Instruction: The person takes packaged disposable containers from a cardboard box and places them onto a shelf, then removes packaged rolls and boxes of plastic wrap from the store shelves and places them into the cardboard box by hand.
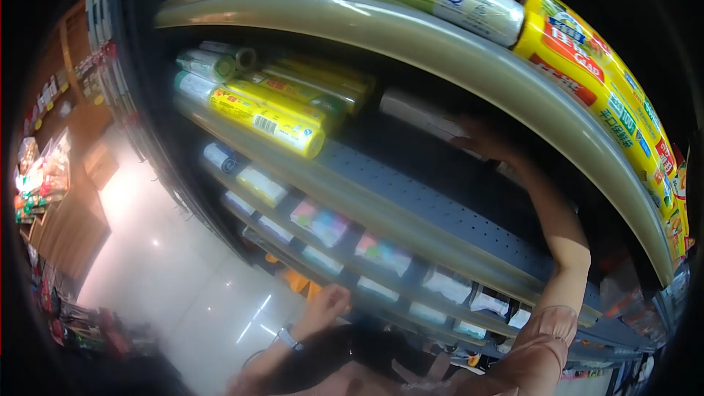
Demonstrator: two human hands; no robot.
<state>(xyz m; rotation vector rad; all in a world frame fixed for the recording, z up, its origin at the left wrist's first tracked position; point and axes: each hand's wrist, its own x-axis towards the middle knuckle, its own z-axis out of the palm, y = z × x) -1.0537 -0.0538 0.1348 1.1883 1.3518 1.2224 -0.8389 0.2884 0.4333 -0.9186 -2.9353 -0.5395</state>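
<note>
My right hand [484,139] reaches deep into the dark upper shelf. Its fingers are bent over a long pale box [419,113], blurred and partly covered by the hand; its label cannot be read. Lower down, my left hand [328,306] hangs in front of the lower shelves with its fingers curled in. An orange thing [299,282] shows right beside those fingers, but whether they hold it is unclear. To the left of the pale box, yellow-wrapped rolls [268,119] lie stacked on the same shelf.
A rounded shelf edge [411,18] curves above my right arm, carrying clear-wrapped rolls [447,0] and yellow GLAD packs [587,66]. The perforated shelf board [440,198] lies under the arm. Lower shelves hold soft packs [381,251]. A shiny aisle floor [198,279] extends left.
</note>
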